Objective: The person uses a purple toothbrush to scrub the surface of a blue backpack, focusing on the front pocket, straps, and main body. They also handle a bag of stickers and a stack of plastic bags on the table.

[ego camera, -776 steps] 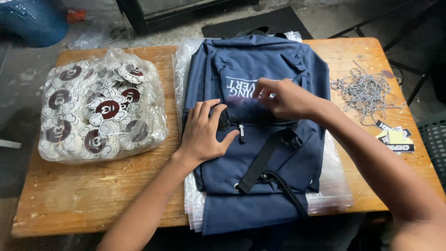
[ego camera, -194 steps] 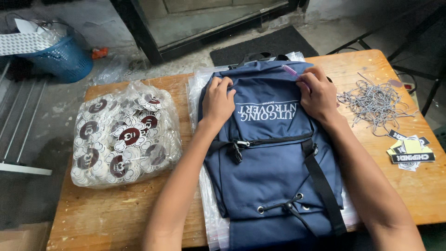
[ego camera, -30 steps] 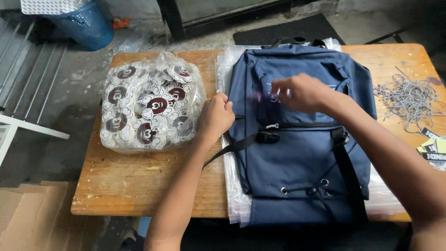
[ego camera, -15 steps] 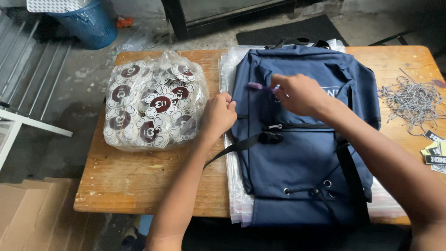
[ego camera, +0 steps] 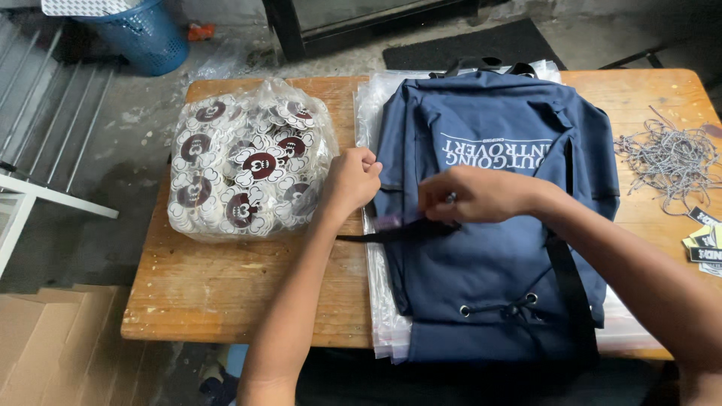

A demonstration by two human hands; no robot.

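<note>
A navy blue backpack (ego camera: 496, 248) lies flat on a stack of clear plastic bags (ego camera: 383, 301) on a wooden table (ego camera: 226, 286). My left hand (ego camera: 352, 180) grips the backpack's left edge with curled fingers. My right hand (ego camera: 470, 194) pinches a small part at the front pocket's zipper line, just above a black strap (ego camera: 391, 233) that runs out to the left. A drawstring cord (ego camera: 500, 308) is tied through two eyelets near the bag's lower end.
A clear bag of round cartoon-face stickers (ego camera: 244, 162) sits on the table's left. A pile of grey string loops (ego camera: 669, 158) and some tags (ego camera: 703, 240) lie at the right edge. A blue basket (ego camera: 143, 34) and a cardboard box (ego camera: 45, 346) stand on the floor.
My right hand moved down and left from the upper pocket to the zipper line. My left hand stayed at the backpack's left edge. The view shifted slightly.
</note>
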